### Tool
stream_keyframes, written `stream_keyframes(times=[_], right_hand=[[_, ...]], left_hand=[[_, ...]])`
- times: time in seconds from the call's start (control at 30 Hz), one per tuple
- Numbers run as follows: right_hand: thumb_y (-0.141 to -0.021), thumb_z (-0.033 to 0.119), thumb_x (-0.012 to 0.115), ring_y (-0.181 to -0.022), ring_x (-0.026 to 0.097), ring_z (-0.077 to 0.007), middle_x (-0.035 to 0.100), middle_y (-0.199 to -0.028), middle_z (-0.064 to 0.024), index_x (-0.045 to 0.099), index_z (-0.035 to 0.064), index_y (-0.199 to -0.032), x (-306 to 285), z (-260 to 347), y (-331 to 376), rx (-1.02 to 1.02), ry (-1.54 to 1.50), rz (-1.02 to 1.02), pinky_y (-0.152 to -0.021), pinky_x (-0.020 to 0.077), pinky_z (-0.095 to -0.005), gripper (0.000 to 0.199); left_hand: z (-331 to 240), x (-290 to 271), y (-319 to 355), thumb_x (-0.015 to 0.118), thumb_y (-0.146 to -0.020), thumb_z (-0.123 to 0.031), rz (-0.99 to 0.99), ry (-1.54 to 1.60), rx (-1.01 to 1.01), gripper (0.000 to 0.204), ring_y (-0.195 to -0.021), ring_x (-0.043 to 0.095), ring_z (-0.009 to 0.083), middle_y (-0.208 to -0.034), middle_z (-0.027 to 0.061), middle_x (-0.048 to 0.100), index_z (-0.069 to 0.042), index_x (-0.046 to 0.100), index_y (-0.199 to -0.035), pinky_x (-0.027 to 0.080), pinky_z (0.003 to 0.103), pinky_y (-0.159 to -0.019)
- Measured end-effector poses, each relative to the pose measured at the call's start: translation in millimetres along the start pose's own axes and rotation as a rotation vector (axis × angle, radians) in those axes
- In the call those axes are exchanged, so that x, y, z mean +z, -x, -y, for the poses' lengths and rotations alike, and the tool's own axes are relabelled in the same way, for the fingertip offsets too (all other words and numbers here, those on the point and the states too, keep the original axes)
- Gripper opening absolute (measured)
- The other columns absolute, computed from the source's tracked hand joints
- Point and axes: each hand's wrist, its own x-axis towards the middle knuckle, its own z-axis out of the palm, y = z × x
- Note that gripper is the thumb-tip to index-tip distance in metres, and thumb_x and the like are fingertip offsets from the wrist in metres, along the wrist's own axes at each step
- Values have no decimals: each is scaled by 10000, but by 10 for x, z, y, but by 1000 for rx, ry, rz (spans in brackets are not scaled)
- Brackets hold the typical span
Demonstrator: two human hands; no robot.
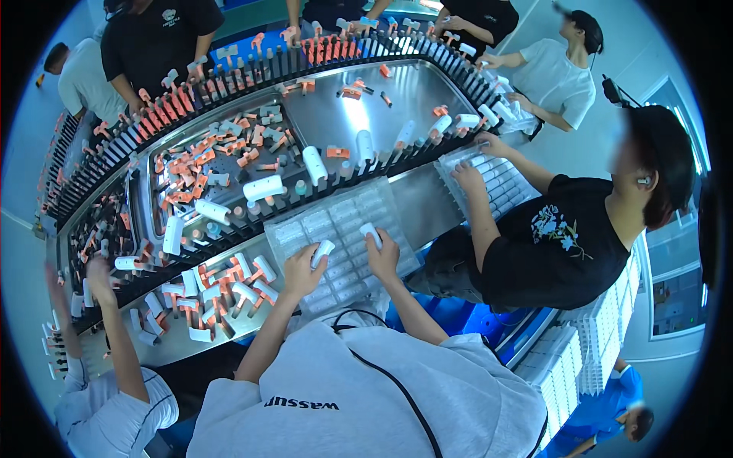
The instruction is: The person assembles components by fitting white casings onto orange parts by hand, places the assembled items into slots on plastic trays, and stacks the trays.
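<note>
My left hand is closed around a white, rounded plastic piece, its end sticking up past the fingers. A similar white plastic piece is gripped between the thumb and fingers of my right hand. Both hands are over a clear plastic tray with rows of compartments, the left above its left side and the right above its right half. Whitish contents seem to fill many compartments, but I cannot make out each one. To the left of the tray lies a pile of orange-and-white parts with dark stems.
Beyond the tray curves a line of black holders carrying white pieces and small bottles. It rings a metal table with loose orange clips. A co-worker handles another tray close on my right; another person's arms reach in at left.
</note>
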Motion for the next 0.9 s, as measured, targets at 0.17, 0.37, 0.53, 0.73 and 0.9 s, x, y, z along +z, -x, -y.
stream_keyframes(times=[0.17,0.37,0.53,0.73,0.9], right_hand=[[-968,330,650,-857,698,-434,737,-936,-217,730,54,-1137,-1,13,30,14,-32,11,-755,532,-495,333],[-979,270,653,-801,723,-349,750,-858,-148,711,14,-1102,-12,13,61,-63,28,-30,-720,529,-444,291],[-979,342,629,-878,699,-437,739,-955,-219,719,57,-1163,-8,-6,55,-15,33,11,-770,531,-507,352],[-976,331,633,-859,697,-442,733,-927,-221,714,53,-1140,-30,41,58,-53,30,-25,-751,530,-507,333],[-974,330,659,-875,705,-430,731,-927,-221,708,34,-1153,-35,46,70,-46,26,-38,-748,533,-472,350]], left_hand=[[19,-6,50,712,-905,-286,-22,2,22,352,-865,713,380,-1008,188,731,-26,701,-1142,559,452,-740],[44,3,72,712,-907,-283,-10,9,39,356,-887,715,393,-1024,191,734,-22,697,-1149,566,456,-762],[31,-14,77,708,-910,-273,9,18,20,356,-881,715,400,-1033,202,733,-14,696,-1154,568,457,-763],[66,27,60,705,-914,-270,-19,21,58,351,-877,714,400,-1025,196,733,-15,697,-1155,567,455,-757],[72,40,57,709,-911,-264,-2,37,42,351,-876,711,398,-1021,203,731,-10,698,-1153,562,454,-757]])
